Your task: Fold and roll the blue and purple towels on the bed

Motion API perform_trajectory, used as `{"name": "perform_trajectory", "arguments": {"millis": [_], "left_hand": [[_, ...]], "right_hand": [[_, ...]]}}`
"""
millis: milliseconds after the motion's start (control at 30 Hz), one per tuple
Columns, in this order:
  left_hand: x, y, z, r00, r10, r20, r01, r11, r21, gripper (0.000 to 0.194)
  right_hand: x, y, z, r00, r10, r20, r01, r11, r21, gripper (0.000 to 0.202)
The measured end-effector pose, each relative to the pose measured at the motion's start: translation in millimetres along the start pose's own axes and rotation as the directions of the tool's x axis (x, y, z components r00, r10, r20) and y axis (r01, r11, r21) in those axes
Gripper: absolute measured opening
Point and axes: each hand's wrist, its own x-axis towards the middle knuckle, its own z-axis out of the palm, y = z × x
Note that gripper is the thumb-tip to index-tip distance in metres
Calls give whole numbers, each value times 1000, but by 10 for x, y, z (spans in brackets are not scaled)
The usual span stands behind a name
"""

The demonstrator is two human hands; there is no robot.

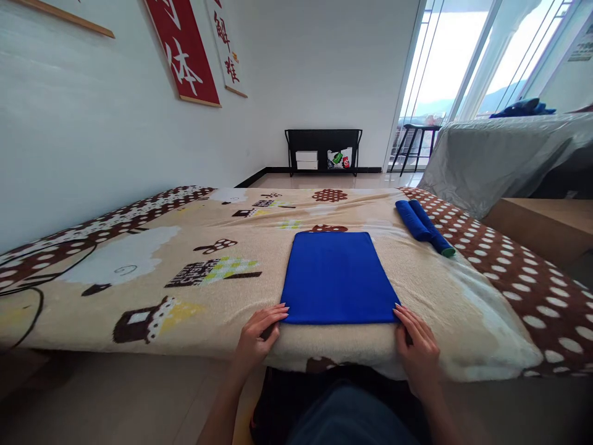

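A blue cloth lies flat in a near-rectangle on the patterned blanket, close to the near edge. My left hand pinches the cloth's near left corner between thumb and fingers. At the near right corner, my right hand holds the cloth in the same way, its thumb partly hidden under the fingers. Two rolled blue cloths rest side by side farther back on the right, one reaching nearer with a green end.
A black shelf stands against the far wall. At the right are a wooden box, a plastic-covered piece of furniture and a dark stool. A thin black cable lies at the left.
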Motion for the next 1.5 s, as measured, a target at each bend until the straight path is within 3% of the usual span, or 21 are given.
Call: {"name": "perform_trajectory", "arguments": {"millis": [1200, 1500], "left_hand": [[-28, -56, 91, 996, 65, -60, -59, 994, 97, 32], [-52, -73, 119, 992, 97, -76, -90, 991, 95, 32]], "right_hand": [[19, -20, -7, 1000, -21, 2, 21, 1000, -10, 33], [25, -13, 42, 997, -52, -58, 52, 999, -9, 34]]}}
